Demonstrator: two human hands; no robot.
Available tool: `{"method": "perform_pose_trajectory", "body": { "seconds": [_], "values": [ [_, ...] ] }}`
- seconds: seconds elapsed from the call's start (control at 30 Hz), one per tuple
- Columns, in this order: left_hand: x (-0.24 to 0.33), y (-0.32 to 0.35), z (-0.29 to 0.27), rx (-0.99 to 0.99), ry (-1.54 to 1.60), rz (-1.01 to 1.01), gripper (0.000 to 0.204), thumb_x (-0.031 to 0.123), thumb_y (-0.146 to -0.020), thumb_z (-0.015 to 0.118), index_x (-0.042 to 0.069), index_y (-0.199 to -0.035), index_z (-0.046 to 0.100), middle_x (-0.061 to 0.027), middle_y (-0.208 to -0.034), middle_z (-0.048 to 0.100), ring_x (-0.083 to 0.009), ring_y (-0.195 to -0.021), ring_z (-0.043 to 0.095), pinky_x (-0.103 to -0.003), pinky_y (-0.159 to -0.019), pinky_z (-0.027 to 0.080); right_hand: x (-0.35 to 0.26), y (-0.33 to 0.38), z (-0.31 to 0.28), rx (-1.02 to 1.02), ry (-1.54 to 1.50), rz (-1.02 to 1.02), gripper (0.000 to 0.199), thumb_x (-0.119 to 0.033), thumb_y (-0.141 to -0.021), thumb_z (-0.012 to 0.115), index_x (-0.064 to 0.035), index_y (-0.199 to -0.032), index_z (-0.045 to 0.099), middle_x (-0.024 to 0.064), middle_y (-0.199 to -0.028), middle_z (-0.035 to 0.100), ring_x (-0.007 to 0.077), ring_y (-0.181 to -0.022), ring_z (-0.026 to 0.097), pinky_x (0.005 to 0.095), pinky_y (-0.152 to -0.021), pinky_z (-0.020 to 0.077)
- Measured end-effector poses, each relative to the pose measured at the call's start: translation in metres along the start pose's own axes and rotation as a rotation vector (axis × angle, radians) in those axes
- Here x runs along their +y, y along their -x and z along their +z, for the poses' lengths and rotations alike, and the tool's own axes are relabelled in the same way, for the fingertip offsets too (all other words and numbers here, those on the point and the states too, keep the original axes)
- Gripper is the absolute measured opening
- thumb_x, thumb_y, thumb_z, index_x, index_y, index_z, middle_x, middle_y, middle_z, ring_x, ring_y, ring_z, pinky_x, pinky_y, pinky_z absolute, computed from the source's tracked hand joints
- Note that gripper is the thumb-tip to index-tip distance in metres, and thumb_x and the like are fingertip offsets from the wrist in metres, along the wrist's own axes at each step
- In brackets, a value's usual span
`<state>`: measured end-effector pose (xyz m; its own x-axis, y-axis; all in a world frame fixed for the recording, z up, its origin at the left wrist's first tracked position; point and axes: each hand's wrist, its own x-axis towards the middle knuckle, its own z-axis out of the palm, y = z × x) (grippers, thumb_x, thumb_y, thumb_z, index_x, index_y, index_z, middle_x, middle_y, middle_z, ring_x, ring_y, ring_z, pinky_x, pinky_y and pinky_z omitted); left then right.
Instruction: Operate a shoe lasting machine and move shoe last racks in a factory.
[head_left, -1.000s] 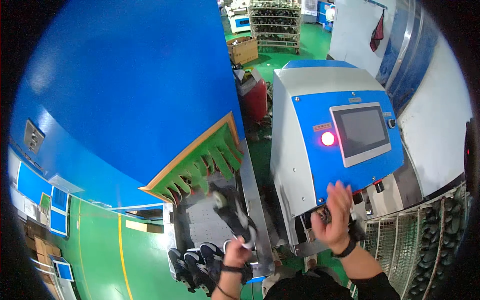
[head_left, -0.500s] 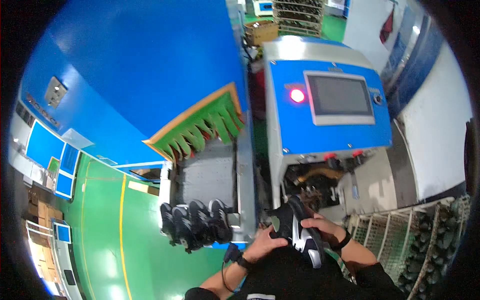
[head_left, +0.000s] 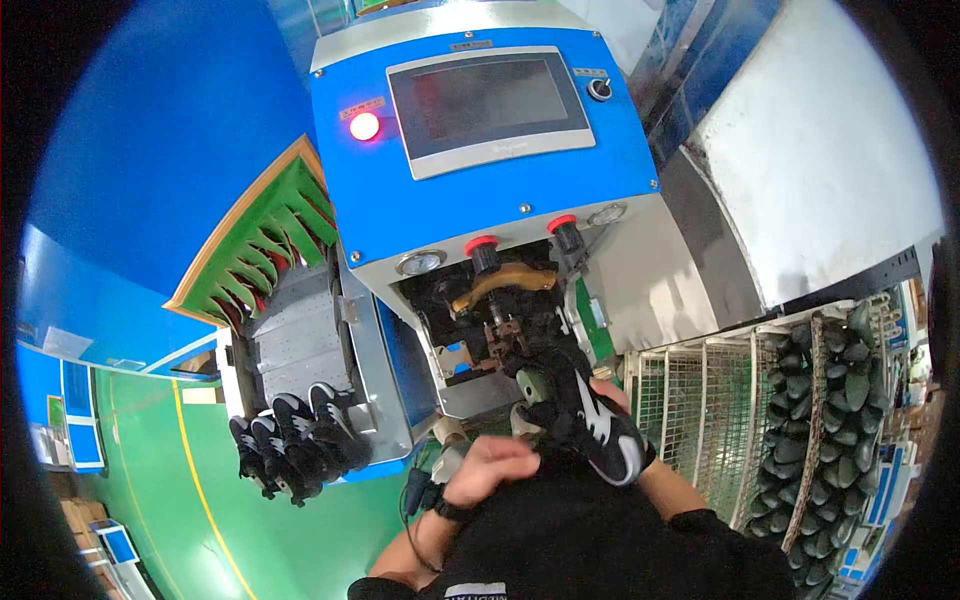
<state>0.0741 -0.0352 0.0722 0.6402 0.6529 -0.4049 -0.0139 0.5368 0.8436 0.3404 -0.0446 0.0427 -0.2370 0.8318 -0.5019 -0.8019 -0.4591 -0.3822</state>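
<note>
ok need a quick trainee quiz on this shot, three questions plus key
1. Short answer: which hand holds the black-and-white shoe?
2. True or false: the round red light left of the dark rectangular screen with a silver frame is lit.
3. Count: how many black knobs with red collars stick out below the blue metal front panel?

Key:
1. The right hand; the left hand is empty beside it.
2. True.
3. Two.

Open room lies between the left hand and the lined-up sneakers, while a wire-mesh rack bars the right.
</note>
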Motion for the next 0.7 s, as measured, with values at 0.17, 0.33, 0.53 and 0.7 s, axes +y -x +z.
{"method": "perform_pose_trajectory", "body": {
  "seconds": [0.17, 0.33, 0.53, 0.7],
  "values": [
    [-0.003, 0.013, -0.004, 0.064, 0.354, -0.019, 0.013, 0.017, -0.096, 0.064, 0.005, -0.091, 0.067, 0.0035, -0.072, 0.058, -0.0051, -0.063, 0.048, -0.022, -0.057, 0.035, -0.044, -0.026, 0.019, 0.019, 0.863, -0.444, 0.076, -0.013, -0.086, 0.071, -0.0012, -0.152, 0.037, 0.012, -0.135, 0.058, 0.0172, -0.123, 0.053, 0.0297, -0.108, 0.0371],
    [-0.024, -0.015, -0.032, 0.308, 0.342, -0.076, 0.017, 0.019, -0.097, 0.062, 0.007, -0.086, 0.066, 0.0043, -0.067, 0.054, -0.0068, -0.056, 0.044, -0.023, -0.052, 0.031, -0.046, -0.05, 0.062, 0.073, 1.478, -0.712, 0.077, -0.021, -0.083, 0.077, -0.0088, -0.15, 0.043, 0.0179, -0.134, 0.058, 0.0259, -0.118, 0.058, 0.0333, -0.102, 0.0427],
    [-0.032, -0.048, -0.063, 0.405, 0.369, -0.125, 0.029, 0.021, -0.098, 0.06, 0.01, -0.072, 0.058, 0.0035, -0.062, 0.049, -0.0087, -0.053, 0.042, -0.028, -0.05, 0.03, -0.015, -0.1, 0.079, 0.211, 2.087, -0.69, 0.074, -0.036, -0.084, 0.073, -0.0223, -0.151, 0.043, 0.0269, -0.113, 0.058, 0.0445, -0.09, 0.063, 0.0478, -0.078, 0.0534],
    [-0.05, -0.055, -0.08, 0.435, 0.449, -0.14, 0.026, 0.023, -0.098, 0.062, 0.011, -0.075, 0.06, 0.005, -0.061, 0.05, -0.0067, -0.052, 0.042, -0.025, -0.049, 0.03, -0.006, -0.139, 0.095, 0.349, 2.233, -0.432, 0.075, -0.041, -0.09, 0.064, -0.0222, -0.155, 0.032, 0.0354, -0.126, 0.05, 0.0518, -0.091, 0.062, 0.0533, -0.076, 0.0539]
  ]
}}
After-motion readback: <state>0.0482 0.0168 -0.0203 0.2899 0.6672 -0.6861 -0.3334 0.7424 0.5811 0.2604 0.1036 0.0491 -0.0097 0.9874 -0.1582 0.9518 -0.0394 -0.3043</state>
